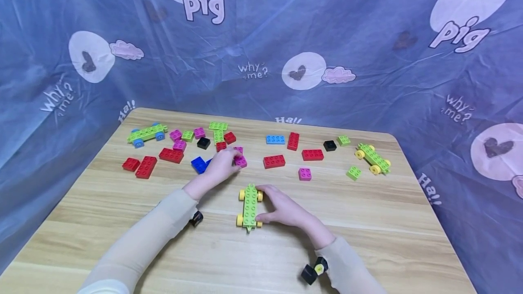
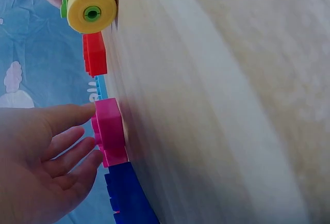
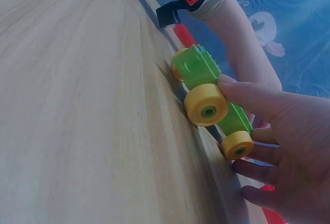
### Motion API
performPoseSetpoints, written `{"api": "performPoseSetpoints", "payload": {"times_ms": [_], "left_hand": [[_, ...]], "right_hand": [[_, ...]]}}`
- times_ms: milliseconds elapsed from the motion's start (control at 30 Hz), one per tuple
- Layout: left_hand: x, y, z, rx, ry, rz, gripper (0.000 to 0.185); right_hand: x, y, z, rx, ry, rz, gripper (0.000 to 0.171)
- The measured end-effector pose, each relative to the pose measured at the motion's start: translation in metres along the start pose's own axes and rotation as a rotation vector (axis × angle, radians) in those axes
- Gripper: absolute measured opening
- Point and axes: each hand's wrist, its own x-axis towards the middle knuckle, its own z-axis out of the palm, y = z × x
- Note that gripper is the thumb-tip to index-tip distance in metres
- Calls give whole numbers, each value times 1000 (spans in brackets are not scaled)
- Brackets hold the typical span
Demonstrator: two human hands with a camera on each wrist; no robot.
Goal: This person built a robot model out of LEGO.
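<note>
Ideally, left hand (image 1: pixel 218 168) — parted, pink brick (image 2: pixel 110 128) at its fingertips (image 2: pixel 87 113) — should pinch squarely; right hand (image 1: pixel 283 208) spreads wide against the car (image 1: pixel 250 208).

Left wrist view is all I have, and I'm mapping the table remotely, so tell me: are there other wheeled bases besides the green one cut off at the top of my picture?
Observer: Yes. In the head view, a green base with blue wheels stands near the back left corner of the table.

Operator: Anything similar on the other side?

Observer: A second yellow-wheeled base stands toward the back right.

Operator: And the green base in my view: how does the right hand meet it?

Observer: The right wrist view shows its thumb lying against the green side, above a yellow wheel.
</note>
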Motion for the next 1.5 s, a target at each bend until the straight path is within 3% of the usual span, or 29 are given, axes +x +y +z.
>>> {"api": "performPoseSetpoints", "payload": {"times_ms": [467, 833, 1100, 1500], "left_hand": [[1, 0, 1, 17, -43, -15, 32], [2, 2, 2, -22, -81, -27, 39], [6, 2, 2, 11, -131, -57, 48], [11, 0, 8, 30, -139, -50, 46]], "right_hand": [[-1, 0, 0, -5, 5, -13, 84], [-1, 1, 0, -11, 7, -17, 84], [-1, 1, 0, -6, 8, -9, 84], [1, 0, 0, 17, -2, 7, 83]]}}
